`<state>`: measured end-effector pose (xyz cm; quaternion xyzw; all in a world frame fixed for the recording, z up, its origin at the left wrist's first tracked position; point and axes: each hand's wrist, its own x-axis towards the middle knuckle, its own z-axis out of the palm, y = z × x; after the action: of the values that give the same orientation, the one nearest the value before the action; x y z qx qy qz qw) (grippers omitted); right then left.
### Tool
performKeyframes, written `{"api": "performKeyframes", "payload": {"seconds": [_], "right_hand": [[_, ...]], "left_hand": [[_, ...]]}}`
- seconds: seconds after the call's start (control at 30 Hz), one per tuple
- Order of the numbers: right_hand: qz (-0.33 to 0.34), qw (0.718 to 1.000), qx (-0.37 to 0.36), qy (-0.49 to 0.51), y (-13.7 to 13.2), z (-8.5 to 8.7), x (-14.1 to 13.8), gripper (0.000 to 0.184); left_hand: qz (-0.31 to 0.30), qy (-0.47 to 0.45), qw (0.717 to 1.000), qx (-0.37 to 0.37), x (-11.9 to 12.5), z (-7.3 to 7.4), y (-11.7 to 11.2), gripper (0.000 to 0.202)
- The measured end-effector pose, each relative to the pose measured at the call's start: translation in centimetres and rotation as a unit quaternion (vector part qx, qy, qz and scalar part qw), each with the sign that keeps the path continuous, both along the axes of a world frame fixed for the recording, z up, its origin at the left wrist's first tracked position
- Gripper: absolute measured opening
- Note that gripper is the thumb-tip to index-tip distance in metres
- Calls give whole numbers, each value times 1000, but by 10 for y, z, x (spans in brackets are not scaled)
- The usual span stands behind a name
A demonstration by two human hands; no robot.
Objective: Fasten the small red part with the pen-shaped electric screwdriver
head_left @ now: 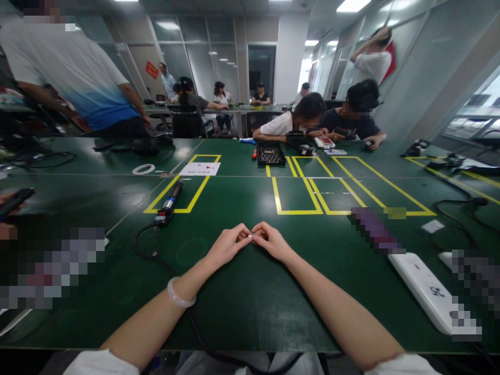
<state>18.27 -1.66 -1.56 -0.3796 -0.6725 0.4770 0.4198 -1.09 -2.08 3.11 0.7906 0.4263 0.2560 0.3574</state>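
My left hand (231, 244) and my right hand (272, 240) meet over the green table (250, 291), forearms resting near its front edge. The fingers of both are curled, with thumbs and fingertips pressed together where the hands touch. A tiny pale spot shows between the fingertips; whether it is a small part or a nail I cannot tell. A pale bracelet (180, 295) circles my left wrist. To the left of my hands lies a black corded tool, seemingly an electric screwdriver (171, 200), its cable running toward me.
Yellow tape outlines (300, 212) mark the table. Beyond them sit a black tray (271, 154) and a white sheet (200, 169). On the right lies a white power bank (424, 291). Co-workers sit across the table; a standing person (78, 73) is at the left.
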Motion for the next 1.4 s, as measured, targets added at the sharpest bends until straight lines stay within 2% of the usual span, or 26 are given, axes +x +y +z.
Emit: {"api": "performKeyframes", "payload": {"seconds": [0.17,0.23,0.3,0.37,0.4,0.47,0.53,0.6,0.63,0.73,0.87,1.07,1.2,1.4], "right_hand": [[20,1000,1,-9,1,0,0,21],[9,1000,0,-19,0,0,-1,19],[7,1000,-5,-26,-1,1,-2,18],[8,1000,-9,-28,-2,2,-3,18],[9,1000,-10,-28,-2,3,-3,17],[10,999,-8,-31,-2,3,-3,17],[10,999,-5,-35,-2,2,-3,16],[12,999,-2,-35,-1,2,-2,16],[12,999,-1,-35,-1,2,-2,16],[11,999,4,-33,-2,2,-2,14],[8,999,5,-31,-2,2,-2,13],[6,999,5,-33,-1,-1,-2,15],[-4,999,18,-45,-2,3,-2,14],[-41,996,37,-67,0,5,-1,11]], "left_hand": [[-15,-12,998,-54,-5,-5,6,31],[-26,19,999,-36,-11,-3,11,34],[-12,66,997,22,-24,0,22,39],[47,132,984,109,-48,5,39,43],[102,178,968,146,-64,6,49,45],[236,280,913,178,-102,9,68,51],[358,372,844,146,-142,9,83,59],[398,396,821,104,-176,8,92,62],[404,414,814,52,-188,7,95,60],[380,427,821,-1,-206,3,96,55],[386,421,820,41,-194,-1,90,59],[366,429,823,68,-153,3,75,62],[327,443,829,90,-117,5,59,59],[241,431,859,138,-58,2,32,56]]}}
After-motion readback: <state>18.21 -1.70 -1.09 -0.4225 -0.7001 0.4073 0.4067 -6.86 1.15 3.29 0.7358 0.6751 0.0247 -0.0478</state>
